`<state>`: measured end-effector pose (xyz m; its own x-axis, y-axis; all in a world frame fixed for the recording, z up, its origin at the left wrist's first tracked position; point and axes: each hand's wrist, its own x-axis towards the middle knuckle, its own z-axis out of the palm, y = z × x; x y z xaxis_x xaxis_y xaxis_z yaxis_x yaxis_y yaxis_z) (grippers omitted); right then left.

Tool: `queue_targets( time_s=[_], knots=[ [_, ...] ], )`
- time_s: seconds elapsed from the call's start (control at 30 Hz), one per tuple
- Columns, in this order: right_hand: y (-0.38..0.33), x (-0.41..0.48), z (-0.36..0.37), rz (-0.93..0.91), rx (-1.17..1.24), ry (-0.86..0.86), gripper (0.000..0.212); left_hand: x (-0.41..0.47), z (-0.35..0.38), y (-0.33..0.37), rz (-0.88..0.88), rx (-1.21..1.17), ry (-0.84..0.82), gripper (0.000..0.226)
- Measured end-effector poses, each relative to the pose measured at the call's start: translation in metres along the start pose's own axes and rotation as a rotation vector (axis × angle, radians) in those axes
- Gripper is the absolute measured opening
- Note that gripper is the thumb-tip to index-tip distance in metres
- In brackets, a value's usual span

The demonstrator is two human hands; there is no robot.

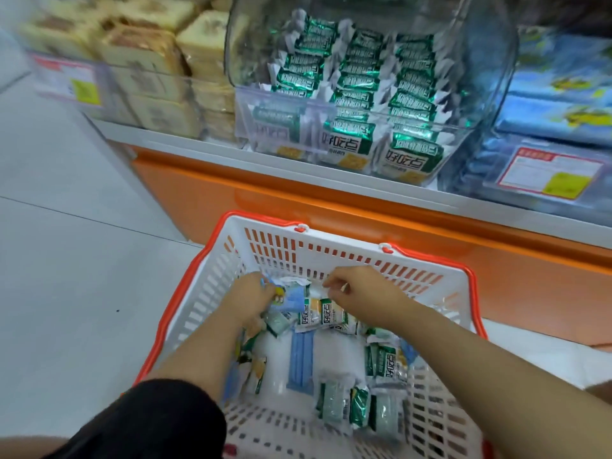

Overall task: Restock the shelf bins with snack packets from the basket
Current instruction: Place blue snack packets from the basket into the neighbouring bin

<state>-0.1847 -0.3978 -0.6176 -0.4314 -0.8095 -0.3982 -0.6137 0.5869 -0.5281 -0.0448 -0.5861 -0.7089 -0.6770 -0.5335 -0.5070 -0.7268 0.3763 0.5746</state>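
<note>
A white basket (334,250) with an orange rim stands on the floor below me, holding several green-and-white snack packets (385,364) and some blue ones. Both hands reach into its far end. My left hand (250,294) grips a blue packet (289,298). My right hand (361,291) has its fingers curled, pinching something small above a green-and-white packet (326,314); what it pinches is unclear. On the shelf above, a clear bin (371,154) is filled with rows of matching green packets.
A bin of beige wrapped cakes (145,71) sits left of the clear bin, and a bin of blue packets (559,94) sits right. An orange shelf base (298,207) runs just behind the basket. Grey floor (66,260) lies to the left.
</note>
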Motion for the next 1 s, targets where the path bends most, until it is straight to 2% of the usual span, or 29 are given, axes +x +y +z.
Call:
queue_targets(
  time_s=[0.07,0.17,0.23,0.33,0.43,0.53,0.6,0.67,0.73,0.8,0.9,1.0],
  knots=[
    [-0.006,-0.008,-0.011,-0.027,-0.004,0.027,0.024,-0.011,-0.023,0.016,-0.009,-0.108,-0.121,0.039],
    [-0.015,-0.023,-0.029,-0.068,-0.036,0.065,0.027,-0.036,-0.052,0.046,-0.003,-0.132,-0.232,0.031],
    [-0.024,-0.034,-0.042,-0.121,-0.123,0.083,0.042,-0.056,-0.069,0.070,0.025,-0.148,-0.269,0.024],
    [-0.045,-0.050,-0.066,-0.215,-0.243,0.132,0.064,-0.081,-0.091,0.107,0.103,-0.172,-0.351,0.028],
    [-0.060,-0.071,-0.095,-0.265,-0.317,0.192,0.076,-0.107,-0.113,0.151,0.225,-0.134,-0.338,0.024],
    [-0.064,-0.095,-0.119,-0.274,-0.352,0.254,0.074,-0.129,-0.129,0.192,0.351,-0.075,-0.285,0.014],
    [-0.063,-0.113,-0.137,-0.256,-0.323,0.317,0.072,-0.143,-0.134,0.213,0.425,-0.100,-0.254,0.020],
    [-0.059,-0.130,-0.158,-0.217,-0.234,0.401,0.072,-0.155,-0.133,0.232,0.490,-0.219,-0.190,0.034],
    [-0.053,-0.143,-0.180,-0.171,-0.073,0.510,0.069,-0.163,-0.125,0.252,0.563,-0.399,-0.072,0.033],
    [-0.045,-0.149,-0.198,-0.128,0.127,0.627,0.062,-0.176,-0.112,0.273,0.700,-0.453,0.123,0.029],
    [-0.032,-0.151,-0.219,-0.039,0.529,0.736,0.062,-0.189,-0.093,0.299,0.911,-0.272,0.361,0.030],
    [-0.023,-0.153,-0.229,-0.006,0.898,0.744,0.070,-0.188,-0.075,0.318,1.010,-0.014,0.415,0.043]
  ],
)
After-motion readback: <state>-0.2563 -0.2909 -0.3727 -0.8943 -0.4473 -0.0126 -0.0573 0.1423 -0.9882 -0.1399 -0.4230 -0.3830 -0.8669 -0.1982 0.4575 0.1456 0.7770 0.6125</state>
